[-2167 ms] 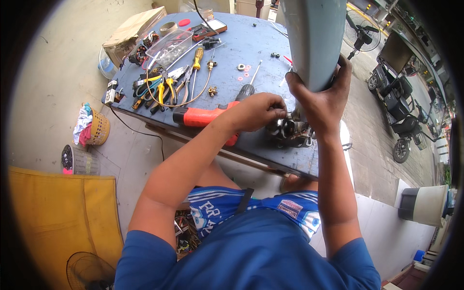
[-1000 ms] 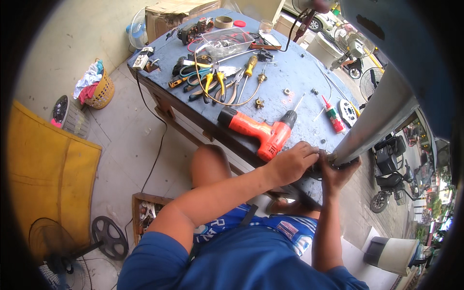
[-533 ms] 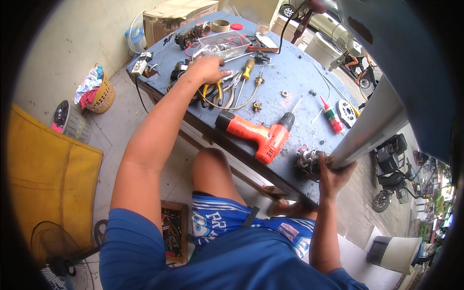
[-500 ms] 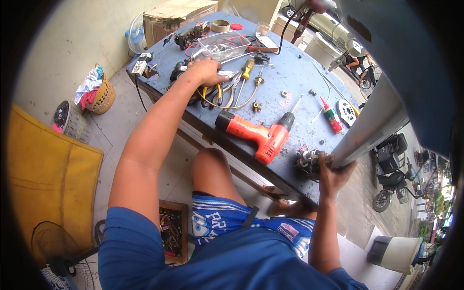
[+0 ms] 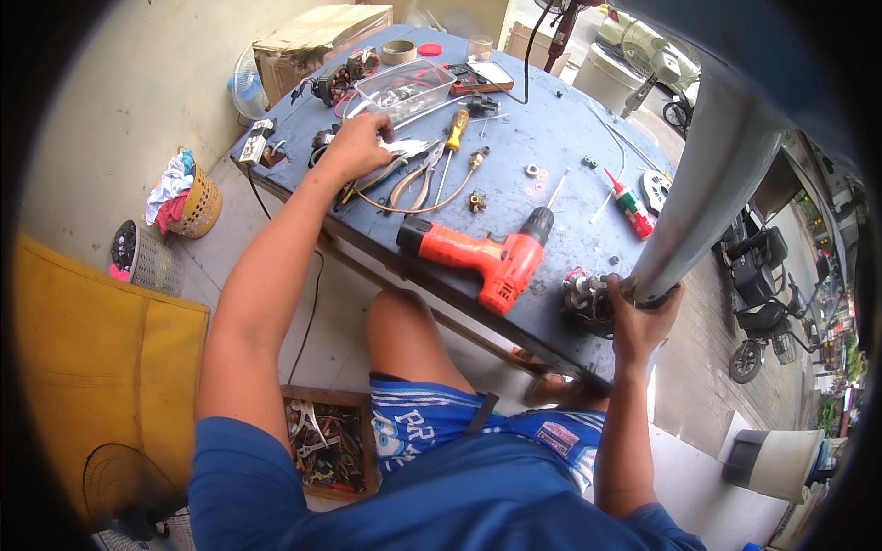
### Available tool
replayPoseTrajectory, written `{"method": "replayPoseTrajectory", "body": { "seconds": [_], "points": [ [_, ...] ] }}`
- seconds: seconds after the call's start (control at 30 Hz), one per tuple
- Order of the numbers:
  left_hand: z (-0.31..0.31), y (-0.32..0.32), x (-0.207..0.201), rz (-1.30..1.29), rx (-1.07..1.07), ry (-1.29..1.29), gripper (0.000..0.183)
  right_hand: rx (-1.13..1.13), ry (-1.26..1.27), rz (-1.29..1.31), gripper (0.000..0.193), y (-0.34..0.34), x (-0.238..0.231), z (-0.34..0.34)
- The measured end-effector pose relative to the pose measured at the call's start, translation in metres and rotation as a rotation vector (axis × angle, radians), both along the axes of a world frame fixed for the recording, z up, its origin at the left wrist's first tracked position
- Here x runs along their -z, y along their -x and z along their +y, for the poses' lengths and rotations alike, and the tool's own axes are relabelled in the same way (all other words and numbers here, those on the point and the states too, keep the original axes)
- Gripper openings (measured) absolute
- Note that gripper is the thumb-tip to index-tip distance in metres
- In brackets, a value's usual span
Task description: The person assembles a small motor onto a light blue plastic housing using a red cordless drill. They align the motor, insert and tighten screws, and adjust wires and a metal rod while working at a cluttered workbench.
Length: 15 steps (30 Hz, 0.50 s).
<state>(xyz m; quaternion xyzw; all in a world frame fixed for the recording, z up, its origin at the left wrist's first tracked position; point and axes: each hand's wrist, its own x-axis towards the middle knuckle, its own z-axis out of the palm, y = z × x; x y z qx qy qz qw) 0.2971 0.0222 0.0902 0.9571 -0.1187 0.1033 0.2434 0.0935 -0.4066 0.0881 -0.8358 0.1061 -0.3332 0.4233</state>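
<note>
My left hand (image 5: 360, 147) is closed with its fingers curled down over a cluster of pliers on the blue table. Silver pliers jaws (image 5: 411, 146) stick out beside the fingers; what the fingers hold is hidden. A second pair of pliers (image 5: 419, 180) and a yellow-handled screwdriver (image 5: 457, 131) lie just right of them. My right hand (image 5: 640, 323) wraps the lower end of a thick grey tube (image 5: 703, 197) at the table's right edge. Its thumb lies against a dark, motor-like metal part (image 5: 588, 301). Between my hands rests an orange cordless drill (image 5: 491, 262).
Right of the drill lie a red-and-green glue tube (image 5: 632, 209) and small brass fittings (image 5: 477, 202). A clear plastic box (image 5: 406, 90) and a meter (image 5: 478, 77) stand farther back. Below, a wooden tool box (image 5: 328, 439) sits on the floor near a standing fan (image 5: 133, 491).
My left hand has shifted left and a little toward me over the pliers. My right hand stays at the tube's end, and the tube appears more upright. The whole view has shifted slightly.
</note>
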Motion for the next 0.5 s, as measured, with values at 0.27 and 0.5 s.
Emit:
{"method": "replayPoseTrajectory", "body": {
  "seconds": [0.27,0.5],
  "points": [
    [-0.005,-0.027,-0.029,0.051,-0.210,0.851,0.020,0.001,-0.047,0.017,0.068,0.000,-0.002,0.001],
    [-0.077,-0.046,-0.039,-0.047,-0.121,0.176,0.028,-0.008,-0.045,0.026,0.066,-0.002,-0.005,0.002]
  ]
}}
